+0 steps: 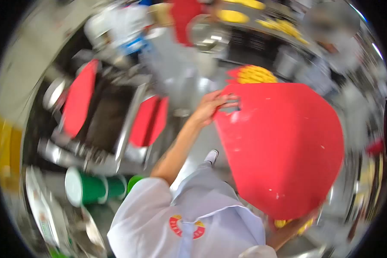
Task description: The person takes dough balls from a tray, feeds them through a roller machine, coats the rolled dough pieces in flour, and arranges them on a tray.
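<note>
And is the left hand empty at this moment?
No, the left hand grips the red board at its far left corner.

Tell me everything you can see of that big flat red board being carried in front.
The large, flat red board looks like plastic or painted wood, with straight and curved edges in this wide-angle view. Pale scuffs and flecks mark its face, and a darker, shadow-like patch crosses it. Near its upper-left corner is a cut-out, where the bare left hand has its grip. The bare right forearm lies by its lower edge; contact there is unclear.
</note>
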A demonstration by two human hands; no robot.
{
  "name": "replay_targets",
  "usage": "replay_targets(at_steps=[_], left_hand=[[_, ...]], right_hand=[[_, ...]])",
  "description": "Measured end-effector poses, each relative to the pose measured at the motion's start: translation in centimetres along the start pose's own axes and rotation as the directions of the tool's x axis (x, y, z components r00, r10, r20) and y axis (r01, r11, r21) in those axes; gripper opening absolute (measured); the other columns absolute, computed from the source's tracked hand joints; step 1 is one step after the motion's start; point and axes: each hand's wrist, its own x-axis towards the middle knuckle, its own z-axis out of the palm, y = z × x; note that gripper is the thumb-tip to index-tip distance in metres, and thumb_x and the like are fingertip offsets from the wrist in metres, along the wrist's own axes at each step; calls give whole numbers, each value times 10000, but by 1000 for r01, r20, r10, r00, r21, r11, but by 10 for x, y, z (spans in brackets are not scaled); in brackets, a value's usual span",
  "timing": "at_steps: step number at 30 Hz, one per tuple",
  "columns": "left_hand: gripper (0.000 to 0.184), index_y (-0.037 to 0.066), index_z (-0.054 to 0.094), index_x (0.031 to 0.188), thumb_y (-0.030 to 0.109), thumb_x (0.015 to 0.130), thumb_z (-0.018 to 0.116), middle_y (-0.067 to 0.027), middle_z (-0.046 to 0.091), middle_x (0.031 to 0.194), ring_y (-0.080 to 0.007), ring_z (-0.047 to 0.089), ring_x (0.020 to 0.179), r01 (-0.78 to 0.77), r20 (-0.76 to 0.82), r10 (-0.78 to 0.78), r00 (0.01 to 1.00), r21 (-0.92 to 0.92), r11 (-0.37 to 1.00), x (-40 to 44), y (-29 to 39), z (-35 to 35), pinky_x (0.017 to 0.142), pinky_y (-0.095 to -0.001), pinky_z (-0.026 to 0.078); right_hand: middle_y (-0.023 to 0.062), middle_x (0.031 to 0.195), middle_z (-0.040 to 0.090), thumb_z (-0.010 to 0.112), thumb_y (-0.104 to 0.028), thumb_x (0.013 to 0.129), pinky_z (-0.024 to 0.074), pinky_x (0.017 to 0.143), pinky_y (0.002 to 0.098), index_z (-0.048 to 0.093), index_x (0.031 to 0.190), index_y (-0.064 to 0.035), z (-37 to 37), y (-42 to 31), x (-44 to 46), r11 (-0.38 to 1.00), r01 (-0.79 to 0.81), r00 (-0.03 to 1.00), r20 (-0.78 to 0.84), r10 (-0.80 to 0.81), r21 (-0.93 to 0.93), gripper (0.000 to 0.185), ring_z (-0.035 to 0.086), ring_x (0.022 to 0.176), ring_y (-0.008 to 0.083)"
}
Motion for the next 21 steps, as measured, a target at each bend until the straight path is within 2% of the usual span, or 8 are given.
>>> replay_targets(at_steps=[2,6,9,12,13,14,15,21], left_hand=[[378,-46,506,1332,115,994,555,-205,613,1293,-330,630,1181,-125,-59,127,990,29,992,-40,70,-48,900,-433,583],[368,-54,531,1309,128,989,545,-213,615,1297,-321,630,1188,-290,-113,308,945,155,944,-108,198,-117,939,-410,552],[464,-72,534,1283,286,992,589,-221,626,1266,-343,628,1180,-299,-266,280,922,-32,954,-137,263,-192,941,-439,547],[746,-61,445,1383,578,999,433,-258,529,1381,-412,557,1243,-487,-163,481,861,-533,692,-231,297,-311,1035,-534,469],[797,-41,381,1456,606,991,415,-239,480,1442,-404,497,1312,-554,-108,613,783,-570,607,-266,283,-351,1084,-548,418],[815,-10,326,1504,615,988,411,-217,438,1489,-384,437,1372,-734,-456,588,668,-275,621,-301,272,-349,1127,-531,373],[810,12,317,1516,619,987,408,-210,405,1519,-373,416,1392,-674,-229,674,702,-518,526,-331,246,-369,1147,-506,355],[652,33,425,1441,531,1020,432,-188,526,1416,-329,595,1212,-579,-835,89,543,-296,760,-432,127,-374,998,-441,531]], right_hand=[[157,1424,508,535,-444,977,431,1063,481,435,1449,-31,52,1,11,960,-201,919,378,114,197,635,515,1287,317],[163,1404,518,546,-377,963,440,1055,472,439,1438,-15,174,22,25,834,-536,482,859,173,133,607,523,1277,318],[166,1383,530,551,-318,947,448,1047,465,446,1425,-2,277,78,9,760,-648,270,950,155,60,583,533,1264,319],[166,1351,552,547,-241,918,459,1035,458,461,1403,13,401,167,-45,714,-699,144,984,107,25,555,551,1242,319],[164,1329,567,540,-196,891,469,1025,452,470,1386,20,436,207,-61,694,-720,147,980,133,14,545,567,1219,318],[162,1306,581,533,-151,864,478,1014,446,479,1370,27,471,247,-76,672,-741,149,976,159,4,539,583,1195,316],[156,1279,598,536,-122,847,491,998,437,490,1349,30,510,266,-106,652,-758,164,959,232,-28,526,603,1162,311],[128,1225,626,590,-77,883,553,928,434,532,1277,6,750,342,-332,486,-856,56,905,422,-173,406,626,1134,283]])
